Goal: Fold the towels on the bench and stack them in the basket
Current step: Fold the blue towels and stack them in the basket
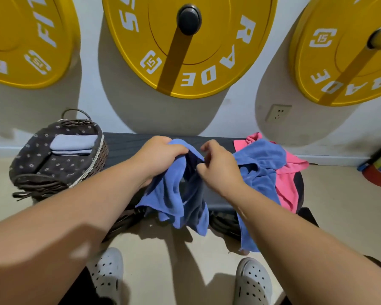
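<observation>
A blue towel (176, 194) hangs crumpled over the front of the dark bench (123, 146). My left hand (161, 154) grips its top edge in a closed fist. My right hand (218, 166) pinches the same towel's edge just to the right. A second blue towel (260, 164) and a pink towel (288, 179) lie in a heap on the bench's right end. At the bench's left end stands the wicker basket (97, 159) with a dark flowered liner, and a folded light blue towel (73, 143) lies inside it.
Three yellow weight plates (207, 62) hang on the wall above the bench. A wall socket (278, 112) is at the right, and a red and blue object (378, 168) sits on the floor at far right. My white clogs (254, 282) stand on the beige floor.
</observation>
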